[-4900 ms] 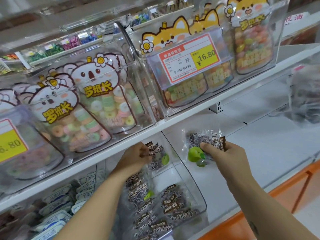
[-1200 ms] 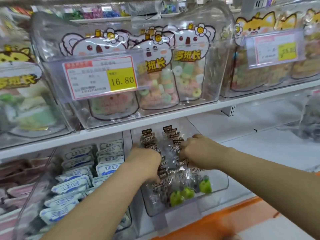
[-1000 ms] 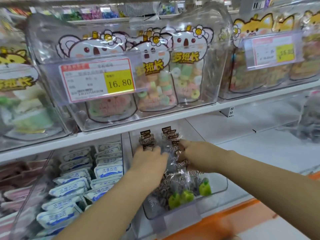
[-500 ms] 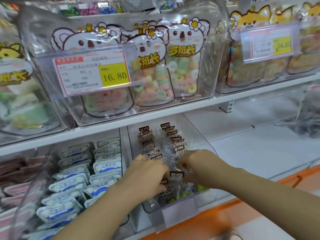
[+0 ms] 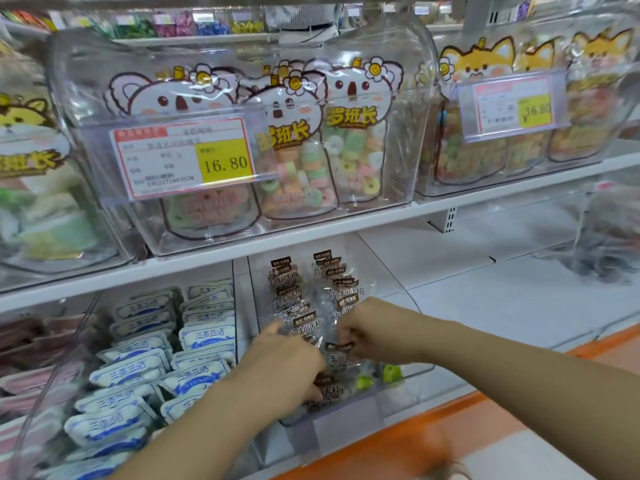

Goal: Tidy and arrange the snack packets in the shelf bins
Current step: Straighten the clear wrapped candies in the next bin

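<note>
In the clear bin (image 5: 410, 372) on the lower shelf, the plum packets (image 5: 346, 293) are standing in two rows running front to back, the right hand (image 5: 367, 336) pinching one lying between both hands, the left hand (image 5: 289, 363) curling over the front ones, its hold perhaps hidden.
</note>
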Motion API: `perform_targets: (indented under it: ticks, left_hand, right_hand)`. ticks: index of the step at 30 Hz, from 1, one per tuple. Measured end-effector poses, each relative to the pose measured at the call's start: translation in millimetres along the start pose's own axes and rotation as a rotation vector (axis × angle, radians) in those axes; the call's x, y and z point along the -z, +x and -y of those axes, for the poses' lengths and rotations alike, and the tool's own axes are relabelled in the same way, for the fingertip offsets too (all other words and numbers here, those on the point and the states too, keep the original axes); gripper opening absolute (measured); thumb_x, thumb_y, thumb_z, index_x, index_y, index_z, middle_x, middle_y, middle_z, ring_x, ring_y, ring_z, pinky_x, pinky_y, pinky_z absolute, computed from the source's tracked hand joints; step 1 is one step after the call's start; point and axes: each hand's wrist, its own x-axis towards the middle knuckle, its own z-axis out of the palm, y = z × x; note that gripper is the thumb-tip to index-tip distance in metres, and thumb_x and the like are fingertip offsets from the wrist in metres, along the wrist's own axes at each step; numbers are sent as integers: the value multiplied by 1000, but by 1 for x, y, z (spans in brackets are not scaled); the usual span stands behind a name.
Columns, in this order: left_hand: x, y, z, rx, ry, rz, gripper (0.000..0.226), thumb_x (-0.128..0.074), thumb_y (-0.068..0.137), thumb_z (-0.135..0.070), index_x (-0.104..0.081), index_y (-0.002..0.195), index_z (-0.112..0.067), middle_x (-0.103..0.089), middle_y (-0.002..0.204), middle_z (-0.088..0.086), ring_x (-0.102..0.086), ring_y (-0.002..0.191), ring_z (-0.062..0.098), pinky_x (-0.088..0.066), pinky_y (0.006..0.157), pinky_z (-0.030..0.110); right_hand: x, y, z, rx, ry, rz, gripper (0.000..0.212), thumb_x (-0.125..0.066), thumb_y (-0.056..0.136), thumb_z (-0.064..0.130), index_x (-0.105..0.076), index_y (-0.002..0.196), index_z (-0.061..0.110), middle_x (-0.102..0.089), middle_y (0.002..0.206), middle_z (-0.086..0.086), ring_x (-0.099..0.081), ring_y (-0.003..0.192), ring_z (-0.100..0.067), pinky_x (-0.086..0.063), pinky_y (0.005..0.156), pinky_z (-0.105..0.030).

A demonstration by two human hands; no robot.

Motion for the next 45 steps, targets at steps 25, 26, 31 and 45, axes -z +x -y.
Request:
perform_targets:
  ticks: [25, 26, 31, 45]
  left_hand:
    - [6, 9, 0, 72, -105, 48, 39, -63, 83, -50, -61, 110, -21, -40, 125, 0, -49, 113, 22, -21, 110, 50]
    - [7, 9, 0, 68, -89, 59, 35, -62, 84, -48, -63, 106, -20, -40, 124, 1, -48, 114, 23, -21, 110, 50]
    - [-5, -5, -3, 15, -30, -121, 35, -55, 87, -50, -64, 108, -24, -34, 123, -3, -33, 116, 21, -28, 100, 40]
    - [9, 41, -36, 24, -291, -223, 29, -52, 92, -46, -65, 102, -23, -58, 107, -4, -55, 103, 21, -28, 81, 30]
  right_hand:
    - [-5, -6, -1, -80, -519, 43, 61, -68, 83, 28, -34, 133, 19, -44, 125, -3, -54, 109, -25, -40, 87, -34]
    - [-6, -6, -1, -87, -532, 36, 58, -66, 84, 24, -35, 133, 18, -44, 124, -4, -55, 107, -25, -40, 87, -35]
    - [-14, -10, -4, -60, -674, -2, 52, -57, 87, 11, -36, 134, 19, -42, 127, -8, -53, 109, -28, -37, 94, -38]
    - [31, -54, -11, -120, -291, 4, 42, -63, 84, 44, -53, 124, 36, -60, 118, 18, -49, 115, -7, -21, 109, -27]
